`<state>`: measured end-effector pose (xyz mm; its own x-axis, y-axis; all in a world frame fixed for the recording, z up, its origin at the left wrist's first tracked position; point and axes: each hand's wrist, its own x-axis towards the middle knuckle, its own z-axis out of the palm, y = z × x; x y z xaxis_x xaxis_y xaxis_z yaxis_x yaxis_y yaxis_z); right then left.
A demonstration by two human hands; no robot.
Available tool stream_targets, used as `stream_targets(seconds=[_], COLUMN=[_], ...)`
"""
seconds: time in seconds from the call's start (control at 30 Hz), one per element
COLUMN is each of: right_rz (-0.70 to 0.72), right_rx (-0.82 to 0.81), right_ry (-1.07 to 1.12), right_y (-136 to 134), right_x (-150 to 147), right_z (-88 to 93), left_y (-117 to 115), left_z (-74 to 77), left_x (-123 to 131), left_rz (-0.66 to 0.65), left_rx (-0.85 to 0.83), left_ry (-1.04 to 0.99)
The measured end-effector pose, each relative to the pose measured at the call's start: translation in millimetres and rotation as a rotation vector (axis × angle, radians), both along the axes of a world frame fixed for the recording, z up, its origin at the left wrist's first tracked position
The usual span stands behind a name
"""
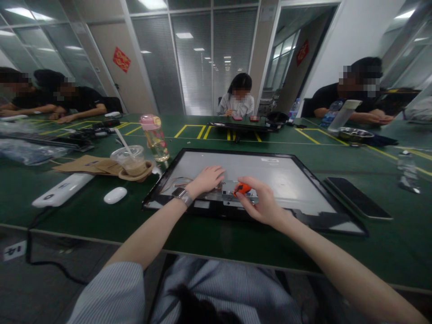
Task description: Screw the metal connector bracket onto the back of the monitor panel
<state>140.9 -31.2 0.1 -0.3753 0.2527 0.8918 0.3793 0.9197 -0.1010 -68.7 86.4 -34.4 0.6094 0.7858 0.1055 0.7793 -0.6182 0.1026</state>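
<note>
The orange tool (245,189) is grasped by the right hand (265,202) over the metal box (229,185) at the near edge of the panel (243,164), seemingly for fingertip control; the left hand (206,178), fingers extended, is laid on the panel, apparently to steady it.

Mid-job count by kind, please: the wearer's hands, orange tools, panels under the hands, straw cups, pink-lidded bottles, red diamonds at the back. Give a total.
Hands: 2 (left hand, right hand)
Orange tool: 1
Panel: 1
Straw cup: 1
Pink-lidded bottle: 1
Red diamonds: 2 (left diamond, right diamond)
Total: 8
</note>
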Motion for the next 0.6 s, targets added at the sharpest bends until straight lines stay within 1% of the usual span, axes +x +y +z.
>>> stream_targets(seconds=[0.3, 0.6], right_rz=[0.021, -0.004], right_rx=[-0.041, -0.042], right_ry=[-0.055, -0.097], right_y=[-2.0, -2.5], right_x=[-0.3, 0.1], right_z=[3.7, 3.3], left_y=[-0.3, -0.1], left_z=[-1.4, -0.4], left_x=[-0.3, -0.6], left_rz=[0.005, 0.002], left_rx=[0.009, 0.011], left_ry=[-0.018, -0.015])
